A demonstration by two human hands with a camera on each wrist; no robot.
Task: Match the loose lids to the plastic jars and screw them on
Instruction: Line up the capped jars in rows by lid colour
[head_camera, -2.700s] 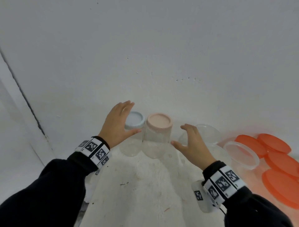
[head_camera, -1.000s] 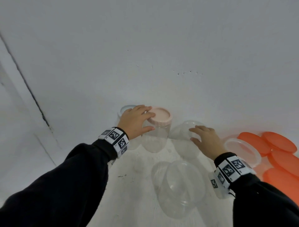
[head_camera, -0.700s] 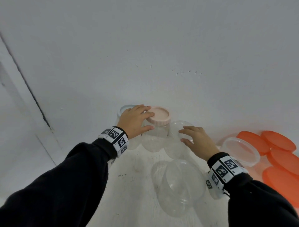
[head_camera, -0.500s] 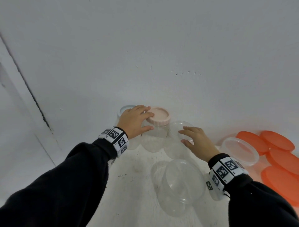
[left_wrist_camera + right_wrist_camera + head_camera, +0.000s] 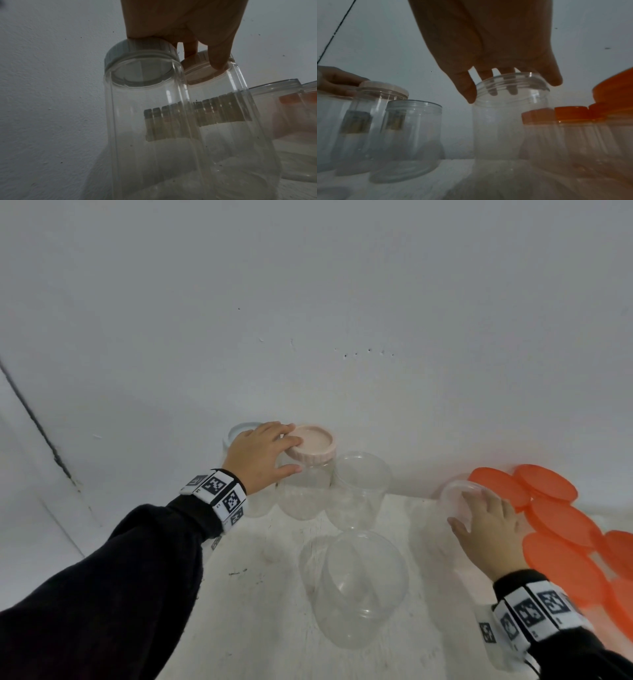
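Against the wall stand a blue-lidded jar (image 5: 239,430) and a pink-lidded jar (image 5: 312,444). My left hand (image 5: 291,455) lies over both, fingers on the pink lid (image 5: 204,67) and thumb on the jar's side, gripping it. An open clear jar (image 5: 362,489) stands right of the pink one. Further right, my right hand (image 5: 479,510) grips the rim of another open clear jar (image 5: 508,115), with the thumb outside on the left and fingers over the threaded neck. A larger open jar (image 5: 363,589) stands in front, untouched.
Several orange lids (image 5: 551,515) crowd the right side; in the right wrist view they sit on clear jars (image 5: 570,113) close beside the jar I hold. The white wall (image 5: 308,320) is directly behind the jars. The white tabletop (image 5: 260,594) is scuffed.
My right hand has left the open jar next to the pink-lidded one and moved right onto the open jar by the orange lids. The left hand has stayed on the pink lid.
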